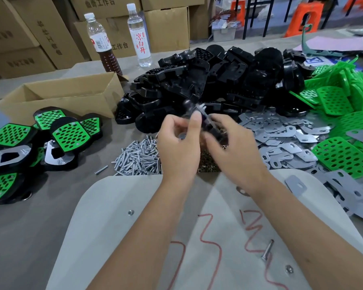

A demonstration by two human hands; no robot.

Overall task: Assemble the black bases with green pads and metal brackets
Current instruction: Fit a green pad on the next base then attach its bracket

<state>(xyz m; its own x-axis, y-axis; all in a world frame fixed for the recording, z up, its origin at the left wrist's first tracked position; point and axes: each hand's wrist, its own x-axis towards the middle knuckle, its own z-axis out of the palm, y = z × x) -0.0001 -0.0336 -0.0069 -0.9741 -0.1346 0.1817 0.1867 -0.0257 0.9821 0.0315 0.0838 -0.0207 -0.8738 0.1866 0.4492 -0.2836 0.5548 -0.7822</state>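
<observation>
Both my hands are raised over the middle of the table and hold one blurred dark part (205, 120) between them. My left hand (180, 139) pinches it with thumb and curled fingers; my right hand (228, 141) grips it from the right. What exactly the part is cannot be made out. Behind lies a big heap of black bases (218, 80). Green perforated pads (342, 101) pile up at the right. Flat metal brackets (285, 135) spread right of my hands. Finished bases with green pads (70, 135) lie at the left.
A pile of silver bolts (138, 158) and small brass nuts (208, 164) lies just below my hands. A pale board (147, 237) with red scribbles, a loose bolt (267, 250) and nuts is nearest me. An open cardboard box (67, 95) and two bottles (138, 36) stand behind left.
</observation>
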